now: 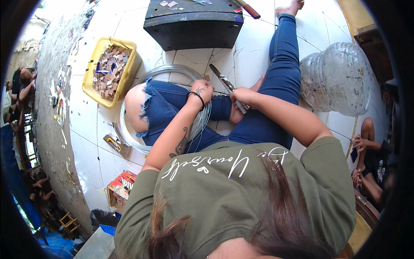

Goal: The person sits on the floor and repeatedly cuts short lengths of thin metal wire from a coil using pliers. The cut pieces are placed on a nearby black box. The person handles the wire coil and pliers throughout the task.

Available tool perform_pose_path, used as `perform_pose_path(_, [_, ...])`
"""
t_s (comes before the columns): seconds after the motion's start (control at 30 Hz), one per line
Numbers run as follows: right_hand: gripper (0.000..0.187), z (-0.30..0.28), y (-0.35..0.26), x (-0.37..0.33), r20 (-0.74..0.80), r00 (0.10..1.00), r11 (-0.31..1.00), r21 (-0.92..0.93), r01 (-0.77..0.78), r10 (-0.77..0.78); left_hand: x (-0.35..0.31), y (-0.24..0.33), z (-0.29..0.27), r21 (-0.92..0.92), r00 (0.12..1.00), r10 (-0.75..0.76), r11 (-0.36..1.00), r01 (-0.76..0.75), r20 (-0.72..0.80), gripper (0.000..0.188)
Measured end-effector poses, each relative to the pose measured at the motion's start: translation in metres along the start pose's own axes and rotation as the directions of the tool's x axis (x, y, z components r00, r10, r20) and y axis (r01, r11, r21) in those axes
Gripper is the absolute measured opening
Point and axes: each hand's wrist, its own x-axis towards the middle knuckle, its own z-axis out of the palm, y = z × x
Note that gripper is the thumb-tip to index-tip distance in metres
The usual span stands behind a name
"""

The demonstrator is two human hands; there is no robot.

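Above my bent leg, my left hand [203, 90] is closed, its fingers curled; what lies in them is too small to make out. A coil of silver wire [126, 134] loops around the bent knee, and its strands run beneath this hand. Close by, my right hand [243, 97] grips a long, narrow metal tool [222, 78], dark with a bright edge, possibly shears. One end of it points away from me to the upper left, the other sticks out below the fingers. A gap separates the two hands.
A yellow tub [137, 58] of small brown pieces stands left. Ahead is a black box [194, 30] with a red-handled tool [250, 9] beside its top. A large clear plastic jug [338, 77] lies right. A small wooden block tool [117, 146] and red carton [122, 185] are lower left.
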Motion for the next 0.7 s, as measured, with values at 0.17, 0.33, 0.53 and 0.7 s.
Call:
perform_pose_path(0.17, [0.008, 0.001, 0.0, 0.002, -0.03, 0.999, 0.999, -0.024, 0.023, -0.024, 0.005, -0.005, -0.001, 0.002, 1.0, 0.001, 1.0, -0.001, -0.003, 0.02])
perform_pose_path(0.33, [0.014, -0.001, -0.001, 0.0, 0.016, 0.999, 0.998, -0.036, 0.041, -0.04, 0.004, -0.003, -0.003, -0.054, 1.0, 0.012, 0.998, -0.012, -0.002, 0.02])
perform_pose_path(0.53, [0.052, -0.017, 0.006, -0.023, 0.218, 0.962, 0.983, 0.118, 0.143, -0.167, -0.008, -0.003, -0.009, -0.423, 0.988, 0.138, 0.893, -0.156, -0.074, 0.019])
perform_pose_path(0.7, [0.035, -0.026, 0.004, -0.04, 0.273, 0.908, 0.946, 0.16, 0.284, -0.318, -0.01, 0.002, -0.01, -0.513, 0.979, 0.169, 0.834, -0.202, -0.112, 0.018])
